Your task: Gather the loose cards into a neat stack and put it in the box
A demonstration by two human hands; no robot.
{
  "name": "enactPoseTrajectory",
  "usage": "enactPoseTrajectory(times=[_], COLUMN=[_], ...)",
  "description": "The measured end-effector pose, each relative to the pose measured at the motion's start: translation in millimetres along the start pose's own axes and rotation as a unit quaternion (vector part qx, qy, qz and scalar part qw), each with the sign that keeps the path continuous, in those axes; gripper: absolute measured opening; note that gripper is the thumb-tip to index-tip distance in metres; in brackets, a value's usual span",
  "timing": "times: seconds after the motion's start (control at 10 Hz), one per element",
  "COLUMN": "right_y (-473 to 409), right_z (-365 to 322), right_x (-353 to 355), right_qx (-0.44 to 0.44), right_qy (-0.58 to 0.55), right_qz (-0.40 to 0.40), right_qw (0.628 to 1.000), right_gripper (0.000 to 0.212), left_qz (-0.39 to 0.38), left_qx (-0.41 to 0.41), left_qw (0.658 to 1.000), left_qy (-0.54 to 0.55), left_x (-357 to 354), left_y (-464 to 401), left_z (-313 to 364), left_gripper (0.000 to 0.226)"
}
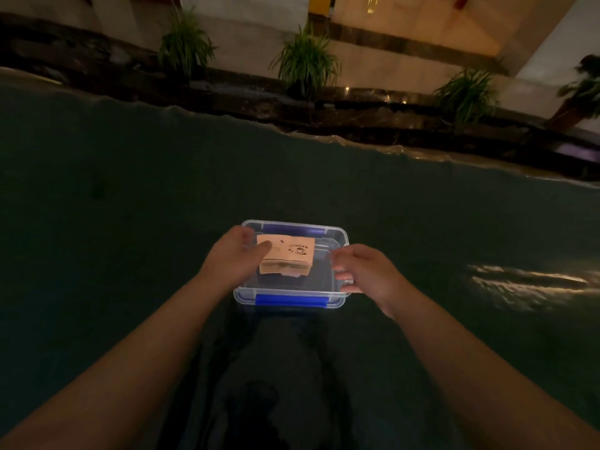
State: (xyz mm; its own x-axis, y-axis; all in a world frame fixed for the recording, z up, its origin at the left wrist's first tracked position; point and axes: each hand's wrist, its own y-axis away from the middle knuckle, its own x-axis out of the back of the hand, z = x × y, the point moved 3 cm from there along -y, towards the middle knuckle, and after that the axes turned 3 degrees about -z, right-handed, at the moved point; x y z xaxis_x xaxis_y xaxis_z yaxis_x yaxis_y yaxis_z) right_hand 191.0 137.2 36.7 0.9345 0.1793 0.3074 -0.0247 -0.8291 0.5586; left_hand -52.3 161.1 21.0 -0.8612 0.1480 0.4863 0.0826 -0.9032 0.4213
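A clear plastic box (337,300) with blue clips stands on the dark table, open at the top. My left hand (232,259) holds a stack of tan cards (287,254) printed with a coffee cup, over the left half of the box and tilted toward me. The thumb lies on the top card. My right hand (363,269) grips the box's right wall, fingers curled over the rim.
The dark glossy table (130,206) stretches all around the box, with light glare at the right. Beyond its far edge stand several potted plants (305,60) on a dark ledge before pale walls.
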Motion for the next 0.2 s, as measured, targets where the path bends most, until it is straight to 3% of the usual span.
enactPoseTrajectory(times=[0.1, 0.2], right_y=[28, 85], right_z=[-16, -47], right_x=[16, 42], right_qx=[0.051, 0.159], right_qy=[0.006, 0.047], right_qz=[0.010, 0.055], right_qw=[0.999, 0.985], right_gripper=[0.016, 0.011], left_qz=[0.022, 0.075], left_qx=[-0.062, -0.162], left_qw=[0.997, 0.975], left_qy=[-0.050, -0.135], left_x=[9, 16], left_y=[16, 46], left_z=[16, 53], left_gripper=[0.053, 0.068])
